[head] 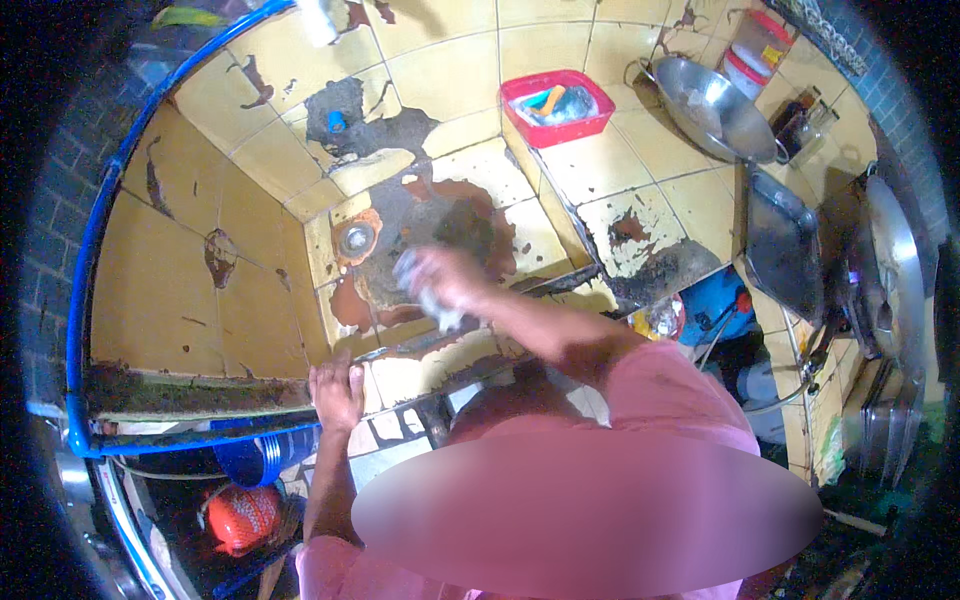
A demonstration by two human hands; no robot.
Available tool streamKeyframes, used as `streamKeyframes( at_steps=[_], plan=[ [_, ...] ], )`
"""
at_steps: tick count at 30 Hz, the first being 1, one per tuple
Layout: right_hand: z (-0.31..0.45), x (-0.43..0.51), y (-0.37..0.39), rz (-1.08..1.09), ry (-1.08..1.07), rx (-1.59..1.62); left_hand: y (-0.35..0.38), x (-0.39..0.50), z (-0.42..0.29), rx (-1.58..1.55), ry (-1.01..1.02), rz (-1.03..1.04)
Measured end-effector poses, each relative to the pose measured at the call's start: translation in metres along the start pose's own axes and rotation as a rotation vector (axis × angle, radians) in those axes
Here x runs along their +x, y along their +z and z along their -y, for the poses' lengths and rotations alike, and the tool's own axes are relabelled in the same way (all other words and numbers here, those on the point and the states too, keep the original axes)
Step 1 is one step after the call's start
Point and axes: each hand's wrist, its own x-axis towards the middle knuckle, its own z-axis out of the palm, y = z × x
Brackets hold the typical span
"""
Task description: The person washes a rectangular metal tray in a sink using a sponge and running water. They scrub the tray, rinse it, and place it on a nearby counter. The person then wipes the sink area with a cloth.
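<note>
My right hand, blurred by motion, is shut on a whitish cloth low over the worn floor of a yellow-tiled basin. Grey and reddish-brown patches show there where the tile surface is gone. To the left of the cloth sits a round metal drain. My left hand rests on the basin's front ledge, palm down and holding nothing. Above the drain, a short blue pipe stub sticks out of the back wall.
A red plastic tub of suds and scrubbers stands on the right-hand tiled counter. Beyond it are a metal wok, glass jars and a dark rectangular pan. A blue pipe borders the left. Below are a blue bucket and an orange-red container.
</note>
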Motion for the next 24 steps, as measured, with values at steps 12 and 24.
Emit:
streamKeyframes(
  at_steps=[12,24],
  plan=[
    [-0.043,-0.107,-0.25,-0.462,0.675,-1.498,-0.005,0.001,-0.012,0.002,-0.063,-0.128],
    [-0.042,-0.027,-0.172,0.157,0.053,-1.141,0.002,0.004,-0.015,0.043,-0.062,-0.148]
  ],
)
